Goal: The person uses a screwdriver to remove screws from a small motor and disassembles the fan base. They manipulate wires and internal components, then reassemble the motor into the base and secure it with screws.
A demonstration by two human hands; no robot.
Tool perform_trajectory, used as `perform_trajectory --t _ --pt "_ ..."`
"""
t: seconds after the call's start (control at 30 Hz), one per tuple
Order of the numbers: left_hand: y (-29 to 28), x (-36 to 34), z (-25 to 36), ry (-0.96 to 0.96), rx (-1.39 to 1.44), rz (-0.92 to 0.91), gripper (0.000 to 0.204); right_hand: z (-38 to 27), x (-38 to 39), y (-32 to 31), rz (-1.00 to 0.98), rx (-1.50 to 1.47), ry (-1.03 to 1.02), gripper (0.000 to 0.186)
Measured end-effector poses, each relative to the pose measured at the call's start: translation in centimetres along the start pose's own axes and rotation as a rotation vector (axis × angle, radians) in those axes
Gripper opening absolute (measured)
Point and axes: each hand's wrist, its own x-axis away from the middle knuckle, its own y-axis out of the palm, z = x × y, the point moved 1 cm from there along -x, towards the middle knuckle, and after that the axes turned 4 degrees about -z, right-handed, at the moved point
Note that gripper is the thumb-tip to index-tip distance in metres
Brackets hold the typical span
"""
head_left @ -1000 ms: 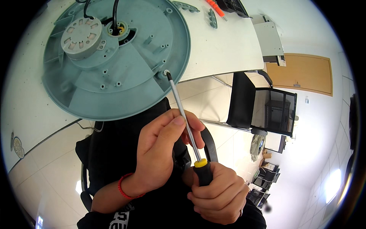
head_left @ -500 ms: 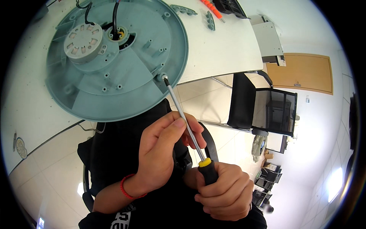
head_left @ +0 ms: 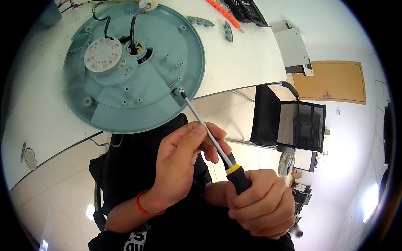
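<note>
Between left fingers (head_left: 198, 130), screwdriver (head_left: 215, 143) pinched by shaft; right fingers (head_left: 266, 206) clenched round handle (head_left: 238, 179); tip (head_left: 183, 95) at disc (head_left: 138, 115).

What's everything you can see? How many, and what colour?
Table: 1, white, left and top
Round plate: 1, grey-green, on table
Motor-like part: 1, light grey, on plate
Wires: several, mostly black, upper left
Screwdriver: 1, black, yellow and silver, tip at plate
Tool: 1, mostly orange, top
Small brackets: 2, grey-green, near tool
Tray-like object: 1, black, top
Oval piece: 1, pale, table's left
Mesh chair: 1, black, right
Door: 1, tan, right
Bracelet: 1, red, lower left
Left hand: 1, bare, pinching screwdriver
Right hand: 1, bare, gripping screwdriver
</note>
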Motion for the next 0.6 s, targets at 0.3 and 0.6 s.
perform_trajectory --t 0.3,0.6 --pt "0.5 -0.3 -0.1 -0.003 0.127 0.028 0.037 -0.2 -0.5 2.0 0.203 0.254 0.074 0.05" --pt "0.5 -0.6 -0.4 0.004 0.211 0.004 0.035 1.2 -1.3 1.6 0.262 0.31 -0.022 0.037"
